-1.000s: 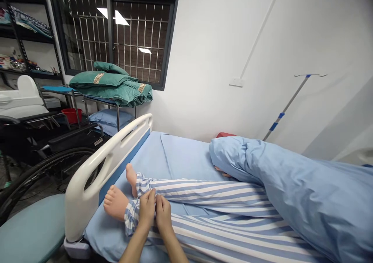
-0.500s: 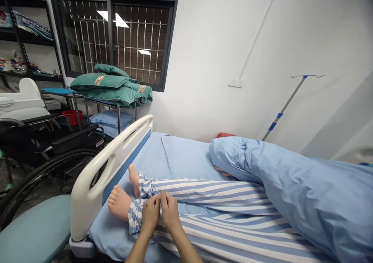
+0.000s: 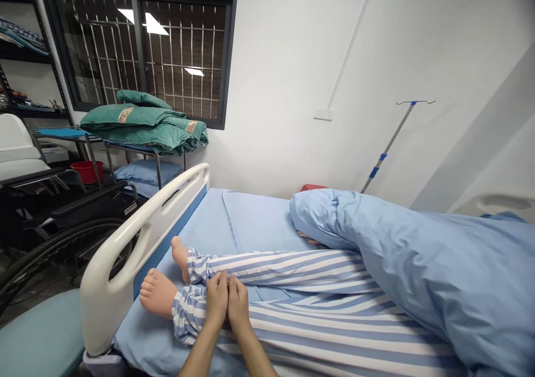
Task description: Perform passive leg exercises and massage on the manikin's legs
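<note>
My left hand (image 3: 217,300) and my right hand (image 3: 238,304) are side by side over the lower legs, knuckles touching. Both are closed with fingers curled under, and nothing shows in either. Beneath them are blue-and-white striped trousers (image 3: 309,324) on a figure lying on the bed, probably a manikin by its smooth feet. One bare foot (image 3: 157,292) points up near the bed's end, and the other foot (image 3: 179,258) lies farther back. A light blue quilt (image 3: 418,254) is folded over the upper part of the figure, with fingers peeking from its edge.
A white footboard (image 3: 104,260) closes off the bed's left end. Beyond it are a wheelchair (image 3: 83,221) and a teal stool seat (image 3: 45,332). Green folded quilts (image 3: 146,121) lie on a rack below the window. A drip pole (image 3: 393,140) rises behind the bed.
The view has turned slightly right, so the room shifts left in the picture. My hands remain closed and together over the lower legs.
</note>
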